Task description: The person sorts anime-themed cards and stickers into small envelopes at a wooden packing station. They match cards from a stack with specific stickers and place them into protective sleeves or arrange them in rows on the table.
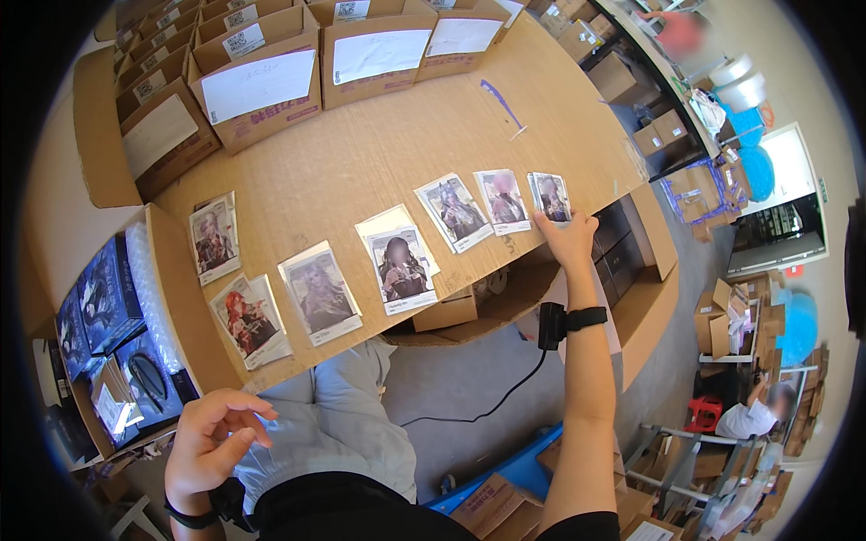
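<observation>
My right hand is at the table's right front edge, its thumb and fingers around the lower sides of the rightmost stack of picture cards. My left hand hovers above my lap, fingers loosely curled and apart from the thumb, with nothing in it. Further card stacks lie spread along the table: a pink-toned one, a tilted one, a dark-haired figure on top of a fanned pile, a grey one, a red-haired one and a far-left one.
Cardboard bins with white labels line the table's back. An open carton with dark blue boxes and bubble wrap stands left. Another carton holding dark boxes is right of my hand. A purple strip lies on the wooden tabletop. A cable hangs from my right wrist.
</observation>
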`<state>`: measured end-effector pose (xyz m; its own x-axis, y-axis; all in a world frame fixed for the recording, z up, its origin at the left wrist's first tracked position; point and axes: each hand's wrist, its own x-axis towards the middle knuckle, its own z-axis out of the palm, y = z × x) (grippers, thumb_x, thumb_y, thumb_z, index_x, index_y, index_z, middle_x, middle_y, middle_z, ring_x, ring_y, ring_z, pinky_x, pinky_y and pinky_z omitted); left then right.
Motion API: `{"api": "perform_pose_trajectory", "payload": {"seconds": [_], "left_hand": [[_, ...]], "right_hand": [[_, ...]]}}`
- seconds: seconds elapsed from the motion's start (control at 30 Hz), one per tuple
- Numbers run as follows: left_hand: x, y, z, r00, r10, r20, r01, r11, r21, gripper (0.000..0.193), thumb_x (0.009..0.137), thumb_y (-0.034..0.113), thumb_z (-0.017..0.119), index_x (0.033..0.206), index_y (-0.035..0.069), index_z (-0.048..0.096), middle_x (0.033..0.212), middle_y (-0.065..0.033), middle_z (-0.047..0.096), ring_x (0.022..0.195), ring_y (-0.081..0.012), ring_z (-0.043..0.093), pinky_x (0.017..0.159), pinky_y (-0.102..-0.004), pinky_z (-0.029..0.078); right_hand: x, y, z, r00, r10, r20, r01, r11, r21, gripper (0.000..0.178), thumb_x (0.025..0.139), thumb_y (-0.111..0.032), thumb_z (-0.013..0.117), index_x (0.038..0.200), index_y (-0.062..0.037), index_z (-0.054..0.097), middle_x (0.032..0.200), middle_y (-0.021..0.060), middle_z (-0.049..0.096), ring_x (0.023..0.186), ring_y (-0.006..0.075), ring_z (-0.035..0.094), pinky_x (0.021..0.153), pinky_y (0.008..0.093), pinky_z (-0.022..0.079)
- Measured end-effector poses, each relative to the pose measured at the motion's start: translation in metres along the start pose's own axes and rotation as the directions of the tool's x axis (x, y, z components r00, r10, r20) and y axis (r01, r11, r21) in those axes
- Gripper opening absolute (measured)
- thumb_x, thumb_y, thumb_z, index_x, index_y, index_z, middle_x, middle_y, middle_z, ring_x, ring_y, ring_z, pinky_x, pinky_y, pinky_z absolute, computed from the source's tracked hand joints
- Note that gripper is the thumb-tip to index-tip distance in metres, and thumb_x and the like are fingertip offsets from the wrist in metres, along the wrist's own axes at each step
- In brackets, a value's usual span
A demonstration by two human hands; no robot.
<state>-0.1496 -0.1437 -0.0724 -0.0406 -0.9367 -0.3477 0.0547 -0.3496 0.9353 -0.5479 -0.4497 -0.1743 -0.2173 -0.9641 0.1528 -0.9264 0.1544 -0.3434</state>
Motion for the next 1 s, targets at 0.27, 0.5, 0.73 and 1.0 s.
{"api": "perform_pose_trajectory", "payload": {"seconds": [0.27,0.5,0.73,1.0], "left_hand": [[0.001,0.0,-0.003,1.0,-0.021,0.004,0.021,1.0,0.007,0.024,0.076,-0.005,0.047,0.099,-0.005,0.054,0.09,-0.013,0.06,0.072,-0.0151,0.061,0.065,-0.0232,0.048],[-0.007,0.004,-0.009,1.0,0.012,0.026,-0.014,0.997,0.082,0.025,0.078,-0.004,0.049,0.102,-0.003,0.055,0.092,-0.011,0.06,0.072,-0.0145,0.061,0.066,-0.0249,0.049],[-0.04,0.014,-0.045,0.984,0.175,0.019,-0.176,0.975,0.135,0.026,0.079,-0.002,0.05,0.105,-0.003,0.054,0.095,-0.011,0.059,0.076,-0.0169,0.061,0.068,-0.0265,0.047],[-0.122,0.005,-0.124,0.811,0.303,-0.5,-0.154,0.936,0.317,0.021,0.084,-0.002,0.046,0.103,-0.002,0.053,0.092,-0.0057,0.056,0.08,-0.0101,0.055,0.072,-0.0245,0.046]], "right_hand": [[0.005,0.0,0.002,0.996,-0.08,0.027,0.08,0.997,-0.001,0.075,0.066,-0.049,0.067,0.11,0.0085,0.047,0.113,0.025,0.04,0.1,0.0377,0.049,0.084,0.0392,0.042],[0.014,0.01,0.006,0.965,-0.261,0.005,0.26,0.962,-0.086,0.066,0.07,-0.046,0.063,0.11,0.0048,0.049,0.113,0.0274,0.044,0.106,0.0393,0.044,0.089,0.0406,0.038],[0.008,0.027,0.009,0.849,-0.427,-0.31,0.448,0.894,-0.005,0.038,0.079,-0.03,0.061,0.096,0.0036,0.059,0.091,0.0228,0.059,0.089,0.0361,0.054,0.081,0.0398,0.042],[-0.028,-0.055,-0.02,0.966,-0.093,-0.24,0.21,0.822,0.529,0.042,0.083,-0.028,0.058,0.113,-0.0012,0.047,0.099,0.007,0.054,0.071,0.0147,0.054,0.057,0.0242,0.043]]}}
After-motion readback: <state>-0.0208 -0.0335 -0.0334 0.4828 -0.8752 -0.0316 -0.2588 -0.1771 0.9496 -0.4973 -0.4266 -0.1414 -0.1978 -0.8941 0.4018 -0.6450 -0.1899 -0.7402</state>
